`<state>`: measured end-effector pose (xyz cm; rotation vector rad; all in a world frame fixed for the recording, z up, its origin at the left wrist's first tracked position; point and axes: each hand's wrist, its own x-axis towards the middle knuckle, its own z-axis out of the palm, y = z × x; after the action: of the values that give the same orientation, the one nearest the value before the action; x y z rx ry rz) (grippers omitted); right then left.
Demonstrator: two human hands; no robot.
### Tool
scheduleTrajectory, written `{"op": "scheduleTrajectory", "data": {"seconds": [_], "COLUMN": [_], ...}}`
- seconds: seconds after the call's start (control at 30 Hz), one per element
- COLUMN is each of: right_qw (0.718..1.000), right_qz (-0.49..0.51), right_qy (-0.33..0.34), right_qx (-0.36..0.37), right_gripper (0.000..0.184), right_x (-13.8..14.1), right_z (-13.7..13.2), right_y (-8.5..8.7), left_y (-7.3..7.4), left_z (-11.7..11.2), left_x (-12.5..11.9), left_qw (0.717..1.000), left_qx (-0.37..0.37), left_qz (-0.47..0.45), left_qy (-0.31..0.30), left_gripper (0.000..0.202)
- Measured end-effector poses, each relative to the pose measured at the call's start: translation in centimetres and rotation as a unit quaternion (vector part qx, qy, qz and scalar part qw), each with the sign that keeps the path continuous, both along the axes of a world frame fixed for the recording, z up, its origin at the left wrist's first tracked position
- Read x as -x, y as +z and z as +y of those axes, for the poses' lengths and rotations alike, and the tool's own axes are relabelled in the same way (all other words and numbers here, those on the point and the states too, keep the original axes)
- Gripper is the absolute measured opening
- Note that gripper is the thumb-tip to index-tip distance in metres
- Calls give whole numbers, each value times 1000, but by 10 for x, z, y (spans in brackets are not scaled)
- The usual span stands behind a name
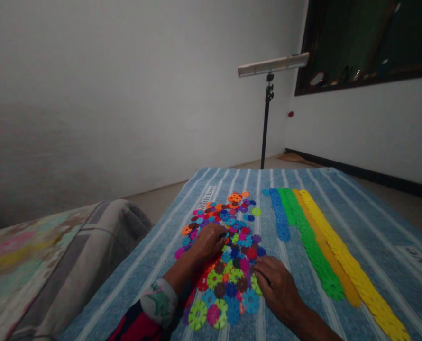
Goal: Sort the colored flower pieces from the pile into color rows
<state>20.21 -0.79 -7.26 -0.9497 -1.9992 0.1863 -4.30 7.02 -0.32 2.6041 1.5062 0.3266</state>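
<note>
A pile of flower-shaped plastic discs (232, 277) in many colours spreads over a blue striped cloth. My left hand (211, 240) reaches over the middle of the pile, fingers bent down among the discs; whatever lies under its fingertips is hidden. At the pile's right edge, my right hand (277, 284) has its fingers drawn together beside a lime-green disc (256, 285). I cannot make out what is between them. To the right lie overlapping rows sorted by colour: a blue row (280, 218), a green row (312, 246), an orange row (330, 258) and a yellow row (353, 265).
The striped cloth (381, 246) covers the long work surface. A draped grey fabric (125, 222) stands at the left. Beyond the far edge, a black stand (265, 123) carries a flat light panel (273, 65) near the white wall. A dark window (367, 42) is at upper right.
</note>
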Motion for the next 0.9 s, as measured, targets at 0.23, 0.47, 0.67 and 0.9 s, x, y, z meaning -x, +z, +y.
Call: {"op": "scheduleTrajectory", "data": {"seconds": [0.23, 0.47, 0.67, 0.9], "right_qw": [1000, 1000, 1000, 1000], "right_qz": [10, 4, -4, -11], "right_qy": [0, -1, -4, 1], "right_qx": [-12, -2, -17, -5], "right_gripper": [22, 22, 22, 23], "right_x": [1, 1, -1, -3], "right_z": [0, -1, -1, -1], "right_y": [1, -3, -6, -7], "left_y": [2, 2, -2, -5], "left_z": [-4, -7, 0, 8], "left_x": [-1, 3, 5, 5], "left_qw": [999, 996, 990, 979], "left_qx": [15, 13, 28, 76], "left_qz": [-39, -51, -95, -154], "left_qy": [15, 78, 105, 113], "left_gripper": [21, 23, 31, 28]}}
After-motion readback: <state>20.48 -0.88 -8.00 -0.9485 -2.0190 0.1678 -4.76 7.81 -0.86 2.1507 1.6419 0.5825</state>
